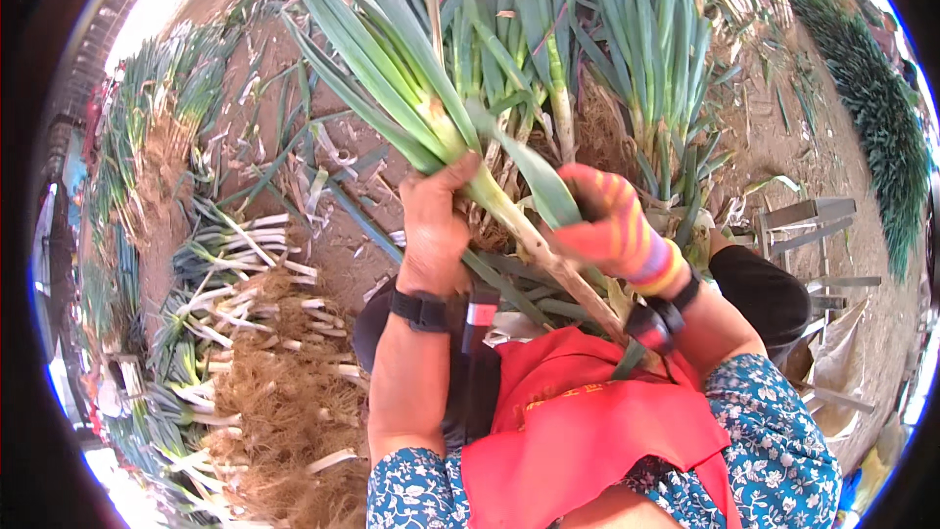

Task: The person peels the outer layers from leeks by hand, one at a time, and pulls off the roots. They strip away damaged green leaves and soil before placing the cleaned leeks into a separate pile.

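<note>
A long green onion (514, 220) lies slantwise across my lap, its green leaves up to the left and its pale stalk running down to the right. My bare left hand (436, 230) is wrapped round it just below where the leaves fan out. In a striped yellow, orange and pink glove, my right hand (622, 230) is closed on a loose green leaf (543, 186) beside the stalk. That leaf bends up toward the onion's neck. The stalk's lower end rests against my red apron (587, 411); its tip is partly hidden by my right wrist.
Trimmed green onions with brown roots (284, 372) lie heaped at the left. Upright bunches (646, 49) stand in front of me, and another bunch (166, 127) at the far left. A metal frame (808, 225) stands at the right. Leaf scraps litter the dirt ground (264, 69).
</note>
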Tool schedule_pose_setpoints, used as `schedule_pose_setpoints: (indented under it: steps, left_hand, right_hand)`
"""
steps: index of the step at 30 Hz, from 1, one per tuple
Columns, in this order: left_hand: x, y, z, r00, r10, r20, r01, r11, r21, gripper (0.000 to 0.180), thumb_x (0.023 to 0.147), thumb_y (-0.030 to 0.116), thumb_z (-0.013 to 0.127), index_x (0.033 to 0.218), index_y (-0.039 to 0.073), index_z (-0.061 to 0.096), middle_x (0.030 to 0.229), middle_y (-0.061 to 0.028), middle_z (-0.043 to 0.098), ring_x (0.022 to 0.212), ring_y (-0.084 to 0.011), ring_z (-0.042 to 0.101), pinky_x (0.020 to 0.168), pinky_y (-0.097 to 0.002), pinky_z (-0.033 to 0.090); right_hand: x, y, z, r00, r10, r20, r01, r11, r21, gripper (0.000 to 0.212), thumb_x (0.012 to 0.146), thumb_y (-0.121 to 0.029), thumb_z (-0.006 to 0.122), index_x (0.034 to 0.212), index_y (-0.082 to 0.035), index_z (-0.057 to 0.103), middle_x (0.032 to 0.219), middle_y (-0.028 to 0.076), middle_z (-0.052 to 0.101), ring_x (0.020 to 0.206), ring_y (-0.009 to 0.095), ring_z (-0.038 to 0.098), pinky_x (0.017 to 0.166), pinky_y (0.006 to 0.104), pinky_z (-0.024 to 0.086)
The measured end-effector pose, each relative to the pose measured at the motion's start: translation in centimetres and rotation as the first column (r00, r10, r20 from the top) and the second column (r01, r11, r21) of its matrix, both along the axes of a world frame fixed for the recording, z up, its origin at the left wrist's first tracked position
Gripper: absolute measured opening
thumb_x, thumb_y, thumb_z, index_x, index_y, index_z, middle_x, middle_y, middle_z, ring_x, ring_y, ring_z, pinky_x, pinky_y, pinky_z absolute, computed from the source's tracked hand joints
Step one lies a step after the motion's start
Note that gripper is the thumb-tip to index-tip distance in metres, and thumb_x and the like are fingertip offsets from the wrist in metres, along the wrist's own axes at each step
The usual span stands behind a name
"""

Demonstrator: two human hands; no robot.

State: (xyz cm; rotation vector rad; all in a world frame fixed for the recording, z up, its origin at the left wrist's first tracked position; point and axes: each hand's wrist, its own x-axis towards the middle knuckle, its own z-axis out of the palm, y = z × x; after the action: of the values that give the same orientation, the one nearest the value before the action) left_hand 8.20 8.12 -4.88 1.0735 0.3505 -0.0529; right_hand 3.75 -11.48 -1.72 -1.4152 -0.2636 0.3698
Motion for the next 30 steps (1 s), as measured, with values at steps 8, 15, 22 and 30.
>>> schedule_pose_setpoints:
  steps: [8, 15, 22, 30]
  left_hand:
    - [-1.1, -0.1, -1.7, 0.976, -0.101, 0.191, 0.102, 0.995, 0.003, 0.033, 0.069, -0.008, 0.071, 0.1, -0.003, 0.062, 0.094, -0.0081, 0.066, 0.08, -0.0172, 0.062, 0.075, -0.0302, 0.05]
    - [-1.8, -0.8, -1.2, 0.951, -0.204, 0.234, 0.207, 0.978, 0.011, 0.032, 0.071, -0.008, 0.069, 0.102, -0.003, 0.061, 0.094, -0.0083, 0.066, 0.083, -0.0166, 0.063, 0.078, -0.0292, 0.049]
    - [-2.0, -2.3, -1.0, 0.916, -0.315, 0.25, 0.339, 0.939, -0.06, 0.03, 0.078, 0.002, 0.069, 0.106, -0.001, 0.059, 0.099, -0.0064, 0.064, 0.088, -0.0161, 0.061, 0.083, -0.0292, 0.047]
    - [-2.0, -3.0, -2.1, 0.901, -0.384, 0.203, 0.393, 0.919, -0.007, 0.029, 0.087, 0.02, 0.063, 0.109, 0.003, 0.059, 0.096, -0.0018, 0.062, 0.083, -0.011, 0.058, 0.073, -0.0259, 0.047]
  right_hand:
    - [-5.3, -10.8, -15.4, 0.928, 0.367, -0.071, -0.28, 0.558, -0.781, 0.033, 0.072, -0.015, 0.064, 0.104, -0.005, 0.06, 0.088, 0.01, 0.064, 0.082, 0.019, 0.06, 0.073, 0.0329, 0.047]
    - [-0.3, -6.0, -8.2, 0.883, 0.18, 0.433, 0.27, 0.559, -0.784, 0.049, 0.075, -0.024, 0.07, 0.116, -0.002, 0.054, 0.107, 0.014, 0.062, 0.1, 0.028, 0.059, 0.083, 0.035, 0.047]
    - [6.7, 2.7, -0.5, 0.935, -0.195, 0.297, 0.22, 0.974, -0.054, 0.047, 0.068, -0.022, 0.076, 0.103, 0.003, 0.058, 0.085, 0.012, 0.063, 0.076, 0.014, 0.059, 0.068, 0.03, 0.047]
    - [6.8, 2.2, -2.1, 0.889, -0.36, 0.283, 0.402, 0.91, -0.105, 0.027, 0.072, -0.012, 0.069, 0.094, 0.003, 0.062, 0.075, 0.008, 0.063, 0.069, 0.012, 0.057, 0.061, 0.0285, 0.046]
